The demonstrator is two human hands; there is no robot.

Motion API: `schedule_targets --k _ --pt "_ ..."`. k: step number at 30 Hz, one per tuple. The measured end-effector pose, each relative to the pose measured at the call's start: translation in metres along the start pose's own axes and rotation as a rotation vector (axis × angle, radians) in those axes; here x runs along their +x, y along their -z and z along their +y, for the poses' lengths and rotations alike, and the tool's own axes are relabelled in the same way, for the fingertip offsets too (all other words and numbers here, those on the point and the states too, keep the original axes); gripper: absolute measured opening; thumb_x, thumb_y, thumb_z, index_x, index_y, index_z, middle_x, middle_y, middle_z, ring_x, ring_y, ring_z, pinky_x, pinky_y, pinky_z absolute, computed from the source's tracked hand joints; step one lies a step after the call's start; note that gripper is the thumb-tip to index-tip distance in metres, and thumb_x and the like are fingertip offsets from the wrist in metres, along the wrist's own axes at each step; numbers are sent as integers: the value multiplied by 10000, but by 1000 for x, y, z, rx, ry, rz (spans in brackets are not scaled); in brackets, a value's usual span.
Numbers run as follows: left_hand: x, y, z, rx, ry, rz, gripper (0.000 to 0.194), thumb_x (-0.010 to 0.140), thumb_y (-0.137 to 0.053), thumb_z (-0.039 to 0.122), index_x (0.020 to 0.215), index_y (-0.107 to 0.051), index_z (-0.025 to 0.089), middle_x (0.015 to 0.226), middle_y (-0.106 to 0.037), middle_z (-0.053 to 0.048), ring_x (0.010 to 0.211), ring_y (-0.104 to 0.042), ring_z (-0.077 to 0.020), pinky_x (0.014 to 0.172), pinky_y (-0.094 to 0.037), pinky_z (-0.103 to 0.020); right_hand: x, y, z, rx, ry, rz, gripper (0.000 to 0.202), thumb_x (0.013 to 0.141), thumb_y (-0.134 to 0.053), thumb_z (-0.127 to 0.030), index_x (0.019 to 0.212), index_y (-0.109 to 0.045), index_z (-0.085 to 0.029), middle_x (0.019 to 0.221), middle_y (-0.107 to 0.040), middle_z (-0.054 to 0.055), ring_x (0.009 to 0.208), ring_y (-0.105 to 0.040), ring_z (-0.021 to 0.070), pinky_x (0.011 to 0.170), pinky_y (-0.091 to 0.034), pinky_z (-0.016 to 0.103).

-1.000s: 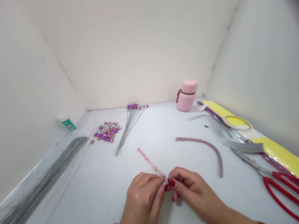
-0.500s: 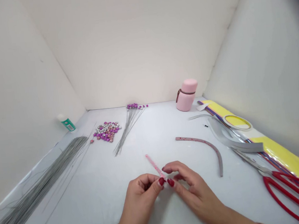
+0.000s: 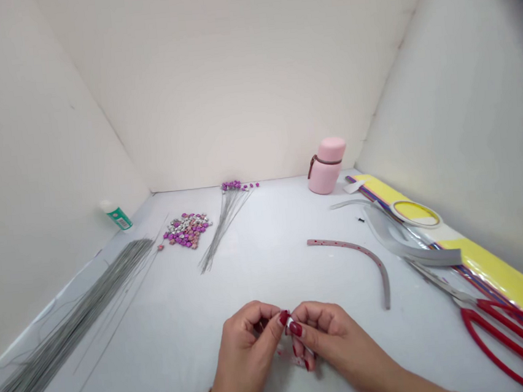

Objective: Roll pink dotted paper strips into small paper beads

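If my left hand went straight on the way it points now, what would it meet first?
Probably your right hand, just across the small pale strip from the left hand; whether their fingers touch is hard to tell.

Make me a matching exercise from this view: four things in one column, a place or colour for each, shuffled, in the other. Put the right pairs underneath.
Things
1. Narrow strip
2. Bottle with a strap
3. Scissors
4. Large wire bundle

Places and colours
A. Red-handled, at the near right
B. Gray, along the left side
C. Pinched between the left hand and the right hand
D. Pink, standing near the back wall

Pairs
1-C
2-D
3-A
4-B
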State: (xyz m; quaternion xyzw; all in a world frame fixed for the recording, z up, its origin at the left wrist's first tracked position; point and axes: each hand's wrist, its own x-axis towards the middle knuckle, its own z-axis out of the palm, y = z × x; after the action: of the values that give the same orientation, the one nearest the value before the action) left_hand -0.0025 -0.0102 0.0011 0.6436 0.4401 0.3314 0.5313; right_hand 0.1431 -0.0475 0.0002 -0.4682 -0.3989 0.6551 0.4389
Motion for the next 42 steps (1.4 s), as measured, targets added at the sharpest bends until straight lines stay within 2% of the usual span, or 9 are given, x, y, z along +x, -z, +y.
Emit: schedule_targets --k 3,6,12,16,21,24,27,32,42 --pt "0 4 1 225 -226 41 146 791 -523 198 692 -625 166 657 -637 -21 631 -568 -141 599 -433 -237 0 0 0 28 -22 17 331 722 -604 -443 681 -556 -119 571 -555 -11 449 -436 63 473 -346 187" --pt "1 8 -1 378 -440 12 134 801 -507 140 755 -627 180 673 -643 -14 643 -555 -135 607 -421 -240 1 1 1 24 -23 20 328 728 -597 -445 698 -566 -120 593 -564 -8 444 -426 58 468 -340 185" --pt "4 14 -5 529 -623 -58 166 810 -495 103 883 -619 184 734 -654 -35 663 -549 -147 615 -431 -256 1 2 3 55 -27 34 329 733 -593 -443 684 -571 -119 583 -542 -13 467 -417 67 479 -333 191" --pt "2 13 -4 429 -525 -110 199 820 -469 111 922 -621 189 805 -662 -50 727 -565 -162 674 -443 -280 1 2 4 23 7 92 305 745 -595 -411 670 -583 -115 572 -532 -18 484 -385 66 486 -297 187" --pt "3 5 0 -22 -28 -86 154 804 -519 253 829 -632 152 776 -672 -53 719 -601 -160 668 -472 -261 0 1 2 -24 19 88 298 747 -585 -418 718 -620 -124 563 -518 -24 503 -396 79 492 -305 194" --pt "4 2 1 -148 128 -91 199 774 -551 306 745 -629 125 665 -658 -36 633 -586 -146 603 -462 -235 1 2 2 -76 38 90 281 741 -596 -406 717 -634 -129 581 -535 -18 534 -424 92 517 -331 200" --pt "4 1 1 -144 135 -65 212 766 -555 311 682 -614 125 624 -632 -19 610 -565 -136 581 -444 -220 2 4 5 -121 31 97 269 733 -606 -400 705 -628 -133 570 -532 -22 533 -429 96 514 -334 204" --pt "2 0 -4 -92 97 -65 212 804 -502 314 727 -592 138 645 -625 -23 615 -562 -140 590 -445 -233 2 7 10 -152 25 90 287 736 -596 -415 664 -597 -137 547 -539 -22 527 -450 104 508 -340 208" --pt "-1 2 -2 310 -249 18 141 814 -469 170 725 -578 176 691 -609 -18 655 -566 -140 614 -440 -240 2 5 8 -136 17 73 337 748 -568 -450 654 -577 -127 512 -498 -31 492 -406 90 484 -303 204"
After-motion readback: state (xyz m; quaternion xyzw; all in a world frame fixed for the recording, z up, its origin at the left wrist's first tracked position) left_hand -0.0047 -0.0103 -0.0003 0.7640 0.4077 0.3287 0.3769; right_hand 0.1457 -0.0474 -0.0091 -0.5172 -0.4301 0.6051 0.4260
